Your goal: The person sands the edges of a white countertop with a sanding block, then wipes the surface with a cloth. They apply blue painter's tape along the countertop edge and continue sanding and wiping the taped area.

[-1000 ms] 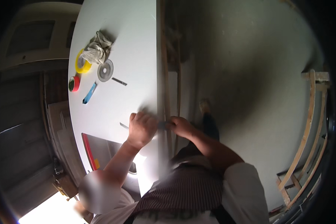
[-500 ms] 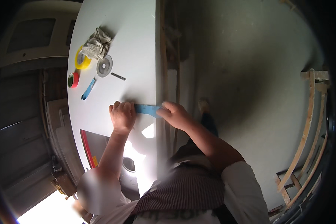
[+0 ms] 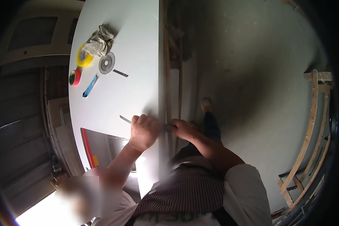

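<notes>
My left hand [image 3: 145, 132] is closed in a fist low over the front edge of the white table. A thin metal blade [image 3: 125, 119] shows along its outer side; I cannot tell whether it is held or lies on the tabletop. Close by on the right, my right hand [image 3: 182, 129] is closed just past the table edge, with a small dark bit at its fingertips. What the fists hold is otherwise hidden. Farther up the table are a dark flat blade [image 3: 120, 73], a grey disc with a centre hole [image 3: 103, 68] and a blue knife-like tool [image 3: 89, 86].
A crumpled light glove [image 3: 100, 40] lies against a yellow tape roll [image 3: 80, 58], near a red tape roll [image 3: 77, 77]. Below the left forearm's side, a red-edged opening [image 3: 87, 147] interrupts the white table [image 3: 135, 30]. Wooden frames [image 3: 309, 143] stand at far right.
Both hands have moved toward me, the left also rightward, closing the gap between them. The blue strip that spanned them is out of sight. A thin blade now shows beside the left hand.
</notes>
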{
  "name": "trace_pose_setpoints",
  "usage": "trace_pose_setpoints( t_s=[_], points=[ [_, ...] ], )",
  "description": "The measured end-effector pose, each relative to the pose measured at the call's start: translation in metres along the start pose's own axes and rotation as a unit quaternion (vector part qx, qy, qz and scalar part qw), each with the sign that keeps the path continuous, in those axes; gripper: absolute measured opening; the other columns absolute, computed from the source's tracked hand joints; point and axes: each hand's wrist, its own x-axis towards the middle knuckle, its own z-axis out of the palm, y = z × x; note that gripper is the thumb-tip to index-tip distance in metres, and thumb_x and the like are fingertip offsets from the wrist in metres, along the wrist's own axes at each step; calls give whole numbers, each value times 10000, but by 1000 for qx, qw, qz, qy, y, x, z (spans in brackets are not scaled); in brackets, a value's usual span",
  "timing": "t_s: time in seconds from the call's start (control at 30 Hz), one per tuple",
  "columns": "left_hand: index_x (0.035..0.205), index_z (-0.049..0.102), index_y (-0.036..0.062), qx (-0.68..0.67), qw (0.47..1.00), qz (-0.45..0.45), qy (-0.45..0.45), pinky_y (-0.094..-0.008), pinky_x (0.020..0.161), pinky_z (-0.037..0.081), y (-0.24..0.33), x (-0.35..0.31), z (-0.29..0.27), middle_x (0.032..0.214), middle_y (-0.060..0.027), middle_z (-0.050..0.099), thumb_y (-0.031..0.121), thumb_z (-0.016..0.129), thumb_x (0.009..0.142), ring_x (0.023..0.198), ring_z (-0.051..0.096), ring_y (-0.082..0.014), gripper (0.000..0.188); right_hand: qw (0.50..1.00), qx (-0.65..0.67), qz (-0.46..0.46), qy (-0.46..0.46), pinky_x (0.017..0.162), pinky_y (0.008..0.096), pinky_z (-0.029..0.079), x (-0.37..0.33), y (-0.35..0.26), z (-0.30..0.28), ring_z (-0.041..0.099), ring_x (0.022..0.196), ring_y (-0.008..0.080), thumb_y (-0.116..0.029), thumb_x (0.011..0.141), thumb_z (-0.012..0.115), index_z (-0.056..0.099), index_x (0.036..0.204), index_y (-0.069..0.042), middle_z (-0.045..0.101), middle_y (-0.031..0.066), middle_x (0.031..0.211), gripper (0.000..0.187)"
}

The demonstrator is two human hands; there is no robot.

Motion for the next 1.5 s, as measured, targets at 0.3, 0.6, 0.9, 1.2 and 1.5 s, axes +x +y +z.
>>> trace_pose_setpoints(
  t_s=[0.3, 0.6, 0.9, 1.2, 1.5],
  points=[
    [701, 497, 164, 0, 999, -16, 41, -371, 612, 324, 3, -16, 2, 628, 1, 477, 73, 601, 757, 616, 469, -195, 150, 999, -13, -33, 19, 651, 419, 470, -8, 3, 13, 635, 712, 317, -317, 905, 619, 627, 829, -20, 645, 181, 780, 307],
    [658, 515, 176, 93, 992, -80, 4, -383, 598, 346, -21, -32, 3, 627, 4, 508, 133, 599, 737, 642, 514, -202, 123, 999, 34, -1, 9, 624, 348, 467, 4, -28, 0, 602, 691, 212, -289, 918, 623, 614, 857, -27, 608, 125, 746, 269],
    [605, 474, 184, 101, 982, -156, 31, -378, 593, 334, -36, -40, 0, 602, 8, 492, 127, 629, 708, 605, 482, -197, 194, 996, 37, -68, 31, 545, 359, 426, 4, -75, -25, 557, 587, 209, -268, 915, 617, 537, 774, -32, 564, 106, 662, 287],
    [650, 469, 155, 101, 985, -131, 42, -391, 602, 341, -39, -51, 0, 609, -20, 475, 81, 585, 792, 584, 470, -219, 198, 995, 65, -78, -3, 545, 332, 414, -13, -87, -27, 490, 612, 129, -190, 919, 617, 530, 774, -30, 551, 68, 660, 233],
    [637, 491, 152, 96, 991, -90, 13, -382, 618, 357, -21, -54, 6, 636, -21, 516, 85, 615, 776, 635, 509, -226, 199, 999, 38, -9, 16, 609, 384, 454, -20, -32, 4, 580, 636, 245, -325, 883, 646, 567, 769, -6, 587, 155, 691, 348]
  ],
)
